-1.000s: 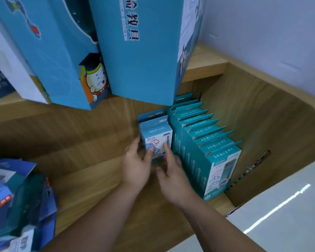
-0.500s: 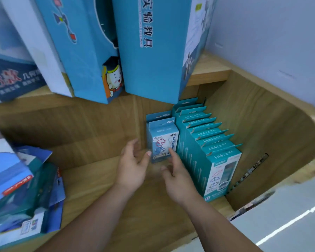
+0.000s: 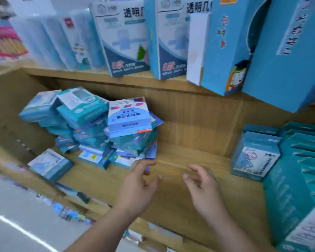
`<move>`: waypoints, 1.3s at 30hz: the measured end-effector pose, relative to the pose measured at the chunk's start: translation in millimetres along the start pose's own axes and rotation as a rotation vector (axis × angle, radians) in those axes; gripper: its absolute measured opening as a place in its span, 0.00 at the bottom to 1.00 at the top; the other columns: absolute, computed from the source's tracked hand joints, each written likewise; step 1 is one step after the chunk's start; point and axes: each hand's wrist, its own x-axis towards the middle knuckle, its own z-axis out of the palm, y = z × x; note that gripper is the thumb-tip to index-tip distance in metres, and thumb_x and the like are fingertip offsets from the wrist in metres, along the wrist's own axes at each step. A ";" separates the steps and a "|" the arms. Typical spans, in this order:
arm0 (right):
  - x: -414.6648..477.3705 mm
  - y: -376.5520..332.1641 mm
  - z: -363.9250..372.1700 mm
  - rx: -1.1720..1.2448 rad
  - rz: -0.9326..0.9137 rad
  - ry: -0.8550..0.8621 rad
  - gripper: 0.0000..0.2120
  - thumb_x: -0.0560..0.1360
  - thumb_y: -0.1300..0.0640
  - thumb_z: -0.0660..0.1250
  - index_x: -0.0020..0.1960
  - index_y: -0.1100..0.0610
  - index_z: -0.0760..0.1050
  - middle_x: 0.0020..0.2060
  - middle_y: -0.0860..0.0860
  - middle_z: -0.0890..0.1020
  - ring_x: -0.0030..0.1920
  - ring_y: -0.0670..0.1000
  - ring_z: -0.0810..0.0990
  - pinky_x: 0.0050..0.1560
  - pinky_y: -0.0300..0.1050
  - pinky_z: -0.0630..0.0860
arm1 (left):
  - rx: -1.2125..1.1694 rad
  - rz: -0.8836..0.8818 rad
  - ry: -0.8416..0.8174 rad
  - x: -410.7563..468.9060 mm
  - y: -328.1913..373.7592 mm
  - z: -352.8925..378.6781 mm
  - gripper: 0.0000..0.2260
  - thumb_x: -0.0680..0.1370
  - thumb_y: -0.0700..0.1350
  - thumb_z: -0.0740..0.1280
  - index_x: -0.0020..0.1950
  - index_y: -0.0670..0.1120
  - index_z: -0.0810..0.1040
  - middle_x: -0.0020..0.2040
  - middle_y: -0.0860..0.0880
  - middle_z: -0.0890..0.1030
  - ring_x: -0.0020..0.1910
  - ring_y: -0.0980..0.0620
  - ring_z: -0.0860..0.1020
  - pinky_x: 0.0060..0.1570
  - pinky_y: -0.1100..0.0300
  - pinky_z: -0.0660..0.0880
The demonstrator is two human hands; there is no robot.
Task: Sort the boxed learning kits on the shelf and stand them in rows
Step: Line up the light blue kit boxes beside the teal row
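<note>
A wooden shelf runs beneath both hands, its bare board showing between and under them. Above the hands, an upper shelf carries tall blue boxes and, further to their left, white-and-blue boxes standing upright. Left of the left hand sits a loose pile of small kits lying flat and askew, heaped several deep; the top kit faces up with its print upside down to the camera. Right of the right hand, a teal row of kits stands upright, one behind another, running from the back wall toward the shelf's front edge. Just beside that row, on its hand side, a short row of lighter blue kits stands upright, front face showing a drawing of shapes. A single kit lies flat well left of the left hand, near the front edge. The left hand is empty, fingers spread, fingertips near the foot of the pile. The right hand is empty too, fingers loosely curled, over the bare board, apart from the short row.
</note>
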 end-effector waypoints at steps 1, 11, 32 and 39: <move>-1.1 -4.5 12.8 0.001 -0.022 -0.043 0.11 0.76 0.57 0.72 0.57 0.48 0.78 0.54 0.42 0.77 0.51 0.47 0.81 0.54 0.37 0.74 | 0.009 -0.032 0.032 -6.4 -6.5 -13.1 0.13 0.75 0.48 0.75 0.56 0.57 0.77 0.53 0.58 0.77 0.45 0.60 0.78 0.40 0.63 0.75; -15.1 -48.6 129.7 -0.043 -0.116 -0.384 0.12 0.75 0.55 0.72 0.57 0.47 0.77 0.54 0.45 0.76 0.51 0.43 0.79 0.50 0.25 0.68 | 0.113 -0.282 0.292 -37.3 -84.2 -136.9 0.13 0.76 0.52 0.72 0.59 0.56 0.77 0.57 0.59 0.74 0.51 0.62 0.77 0.45 0.63 0.75; 12.3 -165.6 378.5 -0.279 -0.078 -0.400 0.16 0.79 0.47 0.66 0.66 0.48 0.75 0.63 0.44 0.74 0.63 0.44 0.73 0.63 0.40 0.69 | 0.112 -0.317 0.134 38.9 -255.2 -302.8 0.20 0.75 0.55 0.72 0.66 0.58 0.76 0.52 0.52 0.76 0.49 0.56 0.77 0.50 0.60 0.73; 7.3 -167.3 398.7 -0.333 -0.027 -0.388 0.11 0.78 0.48 0.67 0.60 0.44 0.75 0.58 0.43 0.74 0.58 0.45 0.75 0.52 0.34 0.71 | -0.009 -0.371 0.034 40.6 -259.8 -313.7 0.18 0.77 0.57 0.70 0.66 0.64 0.72 0.50 0.56 0.79 0.44 0.60 0.78 0.38 0.72 0.69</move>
